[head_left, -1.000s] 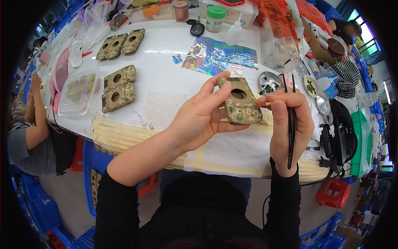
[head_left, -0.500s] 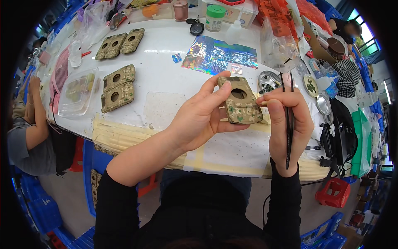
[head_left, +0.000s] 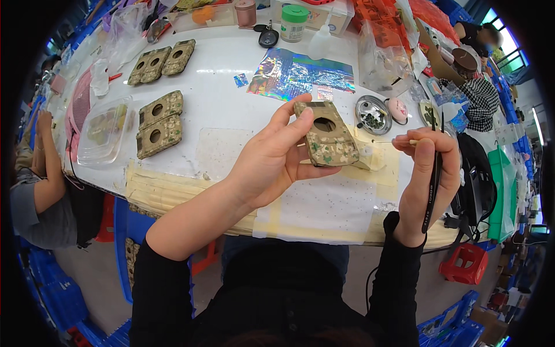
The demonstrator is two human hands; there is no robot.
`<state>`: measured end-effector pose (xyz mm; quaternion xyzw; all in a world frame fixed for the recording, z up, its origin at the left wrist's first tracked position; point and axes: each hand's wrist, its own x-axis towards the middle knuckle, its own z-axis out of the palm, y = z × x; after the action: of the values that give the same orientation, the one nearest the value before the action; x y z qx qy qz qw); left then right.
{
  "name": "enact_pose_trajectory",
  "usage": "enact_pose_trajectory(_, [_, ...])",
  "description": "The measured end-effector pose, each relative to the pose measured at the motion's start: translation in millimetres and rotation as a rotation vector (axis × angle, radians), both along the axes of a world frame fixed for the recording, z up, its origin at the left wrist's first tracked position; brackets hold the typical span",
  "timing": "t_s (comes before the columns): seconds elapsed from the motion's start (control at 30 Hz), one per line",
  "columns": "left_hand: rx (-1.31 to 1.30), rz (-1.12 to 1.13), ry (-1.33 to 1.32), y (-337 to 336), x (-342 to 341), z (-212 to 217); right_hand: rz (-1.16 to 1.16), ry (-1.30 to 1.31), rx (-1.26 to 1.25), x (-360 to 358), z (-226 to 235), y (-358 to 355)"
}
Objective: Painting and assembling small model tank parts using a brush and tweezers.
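Observation:
My left hand [head_left: 274, 153] grips a camouflage-patterned model tank hull [head_left: 335, 147] by its sides, tilted above the table. A round hole opens in its upper face. My right hand [head_left: 430, 173] is to the right, apart from the hull. It holds black tweezers [head_left: 432, 199] along the palm, tips upward, and pinches a thin pale stick with a fine needle-like tip [head_left: 409, 142] directed toward the hull. Beyond lies a round metal dish [head_left: 365, 105] with small dark green pieces. Two similar hulls [head_left: 167, 130] lie side by side at the left, and several more [head_left: 153, 65] lie farther back.
A clear plastic box [head_left: 92, 144] stands at the left. Iridescent foil [head_left: 289, 72], a green-lidded jar [head_left: 293, 26] and a squeeze bottle [head_left: 321, 43] are at the back. A speckled white sheet [head_left: 324, 208] lies along the front edge. A black bag [head_left: 480, 179] sits at the right. Other people sit on both sides.
My right hand has moved right, away from the hull, with the tweezers and stick, uncovering the metal dish. My left hand still holds the hull, shifted slightly left.

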<state>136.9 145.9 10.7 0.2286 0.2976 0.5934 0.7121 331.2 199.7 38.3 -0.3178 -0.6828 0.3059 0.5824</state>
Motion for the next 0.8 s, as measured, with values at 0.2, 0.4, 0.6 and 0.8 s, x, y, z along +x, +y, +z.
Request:
enact_pose_trajectory(0.2, [0.042, 0.087, 0.005, 1.0, -1.8, -2.2, -0.215, -0.518, 0.346, 20.8, -13.1, 7.6])
enact_pose_trajectory(0.4, [0.050, 0.123, 0.025, 6.2, -3.6, -7.9, -0.168, -0.619, 0.388, 11.8, -25.1, 12.9])
enact_pose_trajectory(0.6, [0.056, 0.106, -0.004, 5.9, -4.4, -8.9, -0.109, -0.685, 0.373, 16.1, -29.4, 12.1])
enact_pose_trajectory(0.8, [0.075, 0.130, 0.012, 6.3, -4.6, -9.0, -0.098, -0.550, 0.307, 41.0, -16.9, -3.8])
